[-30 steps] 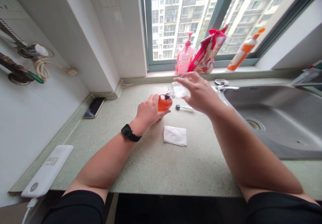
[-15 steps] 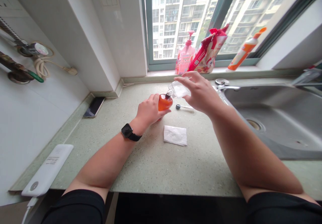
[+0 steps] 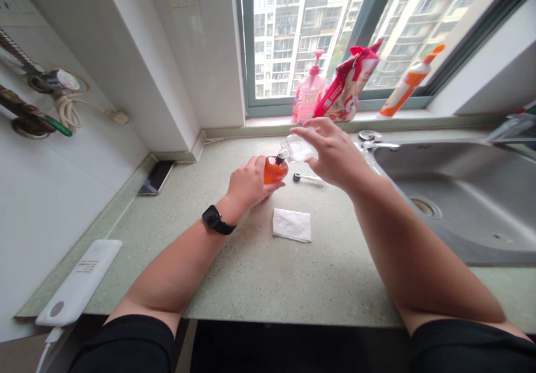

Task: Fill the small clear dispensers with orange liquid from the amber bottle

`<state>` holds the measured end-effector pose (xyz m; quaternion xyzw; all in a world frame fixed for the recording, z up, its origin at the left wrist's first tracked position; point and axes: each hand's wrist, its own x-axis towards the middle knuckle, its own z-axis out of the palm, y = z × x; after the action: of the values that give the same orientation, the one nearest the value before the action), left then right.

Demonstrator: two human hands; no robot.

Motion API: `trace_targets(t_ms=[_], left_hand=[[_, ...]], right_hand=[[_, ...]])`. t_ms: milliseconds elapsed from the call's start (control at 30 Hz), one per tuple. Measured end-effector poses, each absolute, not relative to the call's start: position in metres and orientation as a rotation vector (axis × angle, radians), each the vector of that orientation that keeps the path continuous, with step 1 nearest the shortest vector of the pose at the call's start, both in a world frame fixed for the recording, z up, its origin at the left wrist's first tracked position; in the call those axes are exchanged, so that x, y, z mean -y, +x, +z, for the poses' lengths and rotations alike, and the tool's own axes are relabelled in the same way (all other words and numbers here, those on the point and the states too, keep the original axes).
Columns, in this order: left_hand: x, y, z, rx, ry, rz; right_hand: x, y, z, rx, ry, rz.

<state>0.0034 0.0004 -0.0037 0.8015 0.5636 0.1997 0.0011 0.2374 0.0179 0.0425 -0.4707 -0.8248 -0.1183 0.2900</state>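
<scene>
My left hand (image 3: pixel 247 184) is wrapped round a small orange bottle (image 3: pixel 274 170) that stands on the countertop (image 3: pixel 259 272). My right hand (image 3: pixel 333 152) grips a small clear bottle (image 3: pixel 298 149), tilted so that its neck meets the mouth of the orange bottle. A thin dropper-like stick with a dark tip (image 3: pixel 307 178) lies on the counter just behind the bottles. A folded white tissue (image 3: pixel 292 225) lies in front of them, close to my left hand.
A steel sink (image 3: pixel 456 194) with a tap (image 3: pixel 377 143) is on the right. On the sill stand a pink pump bottle (image 3: pixel 308 96), a red bag (image 3: pixel 347 85) and an orange spray bottle (image 3: pixel 408 85). A phone (image 3: pixel 156 178) and a white power bank (image 3: pixel 79 283) lie left.
</scene>
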Motion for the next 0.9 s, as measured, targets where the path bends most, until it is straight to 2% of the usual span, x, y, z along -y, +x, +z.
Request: trace_targets(t_ms=[900], left_hand=[[-0.0001, 0.0042, -0.0051, -1.765, 2.524, 0.643]], right_hand=[[-0.0209, 0.2383, 0.0399, 2.201, -1.206, -0.349]])
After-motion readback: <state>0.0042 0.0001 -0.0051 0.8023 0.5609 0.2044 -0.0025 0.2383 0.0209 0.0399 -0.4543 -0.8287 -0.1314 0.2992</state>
